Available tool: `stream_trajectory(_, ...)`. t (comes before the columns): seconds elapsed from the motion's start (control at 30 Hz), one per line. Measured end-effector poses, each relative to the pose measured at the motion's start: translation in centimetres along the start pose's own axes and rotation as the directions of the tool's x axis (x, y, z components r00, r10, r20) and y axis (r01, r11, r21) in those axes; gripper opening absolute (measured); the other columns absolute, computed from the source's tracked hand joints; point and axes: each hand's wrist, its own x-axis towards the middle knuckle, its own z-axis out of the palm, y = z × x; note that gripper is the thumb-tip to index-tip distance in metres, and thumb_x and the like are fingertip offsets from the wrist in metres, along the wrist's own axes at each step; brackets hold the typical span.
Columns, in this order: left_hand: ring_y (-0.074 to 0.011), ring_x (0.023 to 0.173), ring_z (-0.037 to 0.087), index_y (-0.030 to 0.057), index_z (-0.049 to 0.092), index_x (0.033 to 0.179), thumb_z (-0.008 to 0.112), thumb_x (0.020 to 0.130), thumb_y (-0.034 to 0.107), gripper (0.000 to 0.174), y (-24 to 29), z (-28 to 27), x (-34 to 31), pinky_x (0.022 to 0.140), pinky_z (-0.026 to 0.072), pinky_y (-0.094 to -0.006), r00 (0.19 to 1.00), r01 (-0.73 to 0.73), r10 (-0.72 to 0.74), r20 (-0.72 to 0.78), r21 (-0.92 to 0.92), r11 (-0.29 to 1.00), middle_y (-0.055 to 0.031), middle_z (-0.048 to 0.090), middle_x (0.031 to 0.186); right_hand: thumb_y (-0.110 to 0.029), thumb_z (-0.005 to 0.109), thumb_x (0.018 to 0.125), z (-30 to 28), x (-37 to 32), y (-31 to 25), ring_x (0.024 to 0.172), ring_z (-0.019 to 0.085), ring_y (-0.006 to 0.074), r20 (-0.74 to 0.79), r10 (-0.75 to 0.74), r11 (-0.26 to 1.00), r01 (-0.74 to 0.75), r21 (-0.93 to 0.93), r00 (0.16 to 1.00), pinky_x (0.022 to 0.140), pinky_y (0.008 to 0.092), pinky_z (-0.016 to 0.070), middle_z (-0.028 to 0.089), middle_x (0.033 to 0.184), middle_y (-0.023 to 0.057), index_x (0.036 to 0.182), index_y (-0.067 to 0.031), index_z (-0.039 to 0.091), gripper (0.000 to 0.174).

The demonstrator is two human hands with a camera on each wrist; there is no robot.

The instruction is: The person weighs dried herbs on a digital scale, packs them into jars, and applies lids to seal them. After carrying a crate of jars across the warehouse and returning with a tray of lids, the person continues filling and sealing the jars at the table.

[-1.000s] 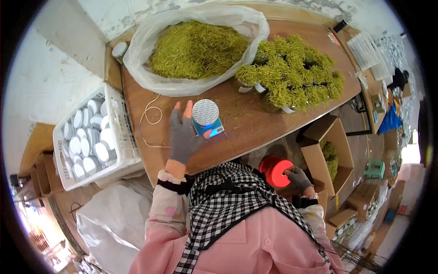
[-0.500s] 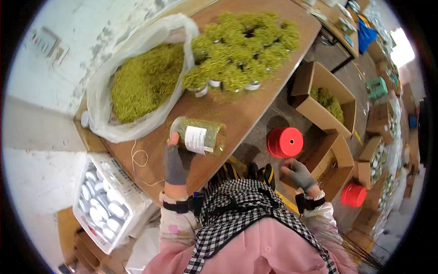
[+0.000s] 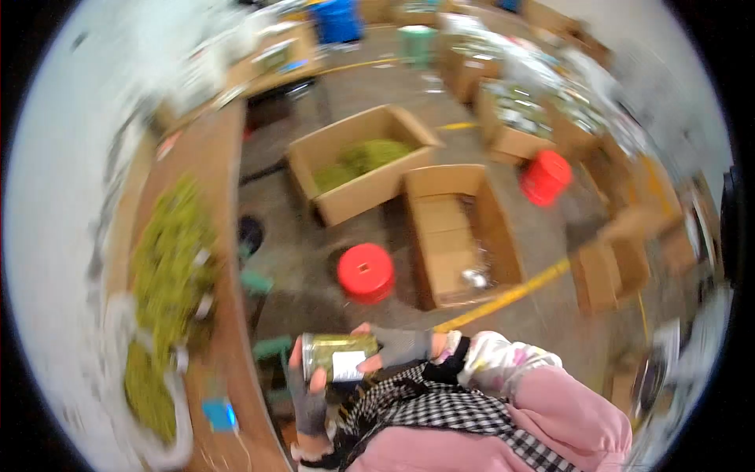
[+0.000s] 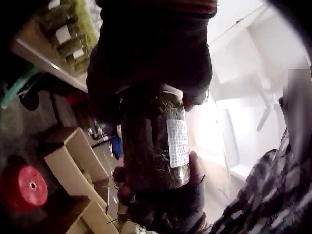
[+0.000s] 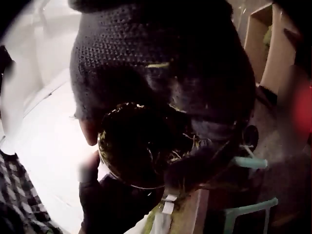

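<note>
Two grey-gloved hands, and the clear cylindrical jar of green plant strands (image 3: 336, 348) with its white label sits sideways between them: left hand (image 3: 307, 403) at one end, right hand (image 3: 403, 346) at the other. Past it on the floor I've got a round red plastic stool (image 3: 366, 271) and an open brown cardboard box (image 3: 442, 236); the brown wooden table (image 3: 222, 350) is off left, with a small blue scale (image 3: 219, 414). Right fingers cover part of the jar for me. Both grips are closed in, fingers curled round it.
</note>
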Motion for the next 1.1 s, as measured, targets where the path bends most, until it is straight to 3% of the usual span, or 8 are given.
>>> stream_trajectory(0.13,-0.0262,0.125,0.051,0.0021,0.021,0.157,0.074,0.09,0.026,0.089,-5.1,7.0,1.8,0.102,0.0454,-0.0395,0.945,0.081,-0.106,0.309,0.094,0.992,-0.0161,0.048,0.14,-0.042,0.079,0.086,-6.2,-9.5,2.4,0.108,0.056,0.0159,-0.19,0.112,0.993,-0.106,0.042,0.975,0.085,0.029,0.0496,0.059,0.12,0.0093,0.139,0.0006,0.04,0.078)
stream_trajectory(0.23,-0.0252,0.123,0.051,0.0015,0.025,0.156,0.073,0.092,0.02,0.083,-6.9,10.6,2.7,0.096,0.0484,-0.0385,0.945,-0.016,-0.138,0.296,0.464,0.885,-0.0171,0.043,0.145,-0.051,0.075,0.086,-9.9,-15.0,6.5,0.096,0.06,0.0141,-0.321,0.155,0.97,-0.082,0.23,0.935,0.076,0.0261,0.0506,0.062,0.115,0.0069,0.134,0.0009,0.05,0.075)
stream_trajectory(0.33,-0.0245,0.121,0.053,0.0004,0.031,0.154,0.074,0.091,0.021,0.078,-6.8,11.3,4.6,0.096,0.0483,-0.0373,0.935,0.065,-0.204,0.291,0.423,0.904,-0.018,0.043,0.145,-0.046,0.072,0.09,-11.7,-17.1,9.8,0.088,0.064,0.0135,-0.509,0.131,0.928,0.076,0.366,0.851,0.071,0.0266,0.0521,0.067,0.11,0.007,0.13,0.0006,0.058,0.063)
stream_trajectory(0.47,-0.0233,0.115,0.056,-0.0023,0.039,0.149,0.075,0.09,0.024,0.074,-9.0,11.6,8.6,0.097,0.0482,-0.0375,0.878,0.162,-0.352,0.324,0.491,0.856,-0.0195,0.047,0.143,-0.047,0.072,0.09,-13.5,-21.4,12.7,0.083,0.064,0.0157,-0.628,0.452,0.751,0.11,0.651,0.633,0.068,0.0274,0.0527,0.068,0.104,0.0062,0.124,-0.0022,0.063,0.057)
stream_trajectory(0.6,-0.0227,0.113,0.057,-0.0037,0.044,0.143,0.075,0.089,0.028,0.07,-11.4,12.8,12.8,0.096,0.0485,-0.0377,0.889,0.079,-0.314,0.333,0.563,0.823,-0.0236,0.05,0.139,-0.048,0.072,0.09,-15.9,-25.0,14.3,0.081,0.063,0.016,-0.731,0.428,0.735,0.266,0.624,0.531,0.066,0.0279,0.0519,0.068,0.102,0.0059,0.123,-0.0034,0.063,0.056)
stream_trajectory(0.93,-0.0258,0.113,0.058,-0.0047,0.05,0.137,0.074,0.09,0.021,0.059,-15.6,23.1,15.5,0.096,0.0485,-0.0382,0.909,-0.014,-0.224,0.351,0.564,0.825,-0.0222,0.053,0.132,-0.041,0.072,0.092,-30.0,-32.1,19.4,0.089,0.066,0.0225,-0.705,0.455,0.52,0.481,0.706,0.544,0.075,0.0399,0.0574,0.067,0.104,0.0073,0.124,-0.0081,0.059,0.048)
stream_trajectory(1.07,-0.0277,0.12,0.054,-0.0052,0.051,0.134,0.077,0.087,0.028,0.063,-19.9,27.5,12.8,0.103,0.0435,-0.0403,0.953,0.215,-0.295,0.07,0.528,0.822,-0.0202,0.053,0.133,-0.043,0.072,0.091,-41.7,-35.6,20.4,0.099,0.064,0.0238,-0.695,0.438,0.5,0.488,0.716,0.571,0.084,0.0401,0.0552,0.067,0.112,0.0073,0.129,-0.0085,0.058,0.053)
stream_trajectory(1.1,-0.0218,0.104,0.057,-0.0016,0.055,0.131,0.074,0.09,0.029,0.054,-20.3,29.4,11.5,0.088,0.0477,-0.036,0.972,0.102,-0.202,0.118,0.563,0.82,-0.0151,0.058,0.122,-0.043,0.072,0.09,-45.8,-36.7,19.2,0.1,0.063,0.0232,-0.733,0.382,0.519,0.526,0.674,0.563,0.081,0.0382,0.0551,0.066,0.114,0.0073,0.129,-0.0084,0.058,0.054)
